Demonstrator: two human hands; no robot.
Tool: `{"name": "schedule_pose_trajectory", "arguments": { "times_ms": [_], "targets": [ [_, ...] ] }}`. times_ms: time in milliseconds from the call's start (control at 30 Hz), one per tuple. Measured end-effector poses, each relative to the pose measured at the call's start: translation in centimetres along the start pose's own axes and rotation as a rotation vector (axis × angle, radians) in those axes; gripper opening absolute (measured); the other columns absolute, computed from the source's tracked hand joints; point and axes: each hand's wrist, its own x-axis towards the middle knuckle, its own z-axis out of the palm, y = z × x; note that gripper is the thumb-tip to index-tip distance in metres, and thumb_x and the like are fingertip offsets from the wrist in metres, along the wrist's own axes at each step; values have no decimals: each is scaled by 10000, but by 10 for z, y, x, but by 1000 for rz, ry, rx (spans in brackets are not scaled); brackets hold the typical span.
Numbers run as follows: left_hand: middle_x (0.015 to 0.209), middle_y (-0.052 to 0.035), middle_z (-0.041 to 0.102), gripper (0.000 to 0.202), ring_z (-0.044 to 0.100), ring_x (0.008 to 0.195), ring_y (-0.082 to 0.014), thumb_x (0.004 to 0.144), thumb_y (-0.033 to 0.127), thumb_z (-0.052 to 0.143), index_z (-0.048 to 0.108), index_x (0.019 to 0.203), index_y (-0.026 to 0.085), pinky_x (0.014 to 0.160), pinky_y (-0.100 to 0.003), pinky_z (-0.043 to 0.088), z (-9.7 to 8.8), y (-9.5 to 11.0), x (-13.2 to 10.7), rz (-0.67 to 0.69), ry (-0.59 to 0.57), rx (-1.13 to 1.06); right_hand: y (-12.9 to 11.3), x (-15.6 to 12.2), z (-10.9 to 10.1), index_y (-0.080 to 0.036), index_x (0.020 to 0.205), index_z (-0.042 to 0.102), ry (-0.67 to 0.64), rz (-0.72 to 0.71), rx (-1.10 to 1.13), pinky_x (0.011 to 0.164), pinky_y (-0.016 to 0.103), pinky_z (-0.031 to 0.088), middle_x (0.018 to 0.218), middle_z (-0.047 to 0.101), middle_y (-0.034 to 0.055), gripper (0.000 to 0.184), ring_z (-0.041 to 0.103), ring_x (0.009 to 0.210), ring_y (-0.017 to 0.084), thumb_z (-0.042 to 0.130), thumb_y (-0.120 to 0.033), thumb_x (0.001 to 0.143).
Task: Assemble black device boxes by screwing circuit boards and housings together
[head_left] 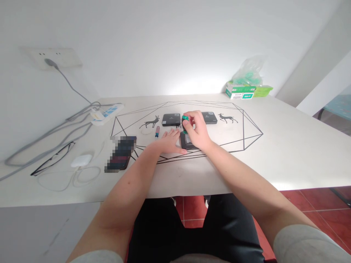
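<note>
My right hand is closed round a short screwdriver with a black and green handle. The tool stands upright over a black box with a white label, and its tip is hidden. My left hand lies with fingers spread on the table at the left of this box, its thumb by the box's near edge. Behind my hands lie two flat black boxes, one on the left and one on the right, the latter partly covered by my right hand. A second small screwdriver with a red and blue handle lies left of my left hand.
A phone with a blurred screen, a white charger case with a cable, and black glasses lie on the left. A power strip with grey cords is behind them. Green-white boxes under a plastic bag stand back right.
</note>
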Motion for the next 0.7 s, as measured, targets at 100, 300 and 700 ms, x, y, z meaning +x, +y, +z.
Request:
{"name": "schedule_pose_trajectory", "arguments": {
  "times_ms": [100,300,700],
  "targets": [
    [1827,-133,-84,1339,-86,1685,-394,807,911,547,-70,1769,213,1341,-603,21,-1,1,-1,-6,3,4,0,1,-1,-264,1181,651,-14,28,4,884,433,562,1116,665,96,333,621,1013,244,504,-544,1078],
    [1824,-164,-68,1364,-105,1679,-399,805,925,551,-51,1763,164,1345,-580,18,-2,2,-2,-26,-20,7,0,1,-3,-265,1197,643,-63,114,76,946,435,585,1188,750,93,376,699,1053,244,458,-574,1089],
    [1830,-127,-96,1326,-103,1684,-392,811,890,556,-59,1770,210,1340,-615,20,-2,3,-1,-4,-2,-3,0,0,1,-261,1174,650,-38,45,-9,803,406,563,992,702,64,249,635,872,219,559,-458,1051]
  ]
}}
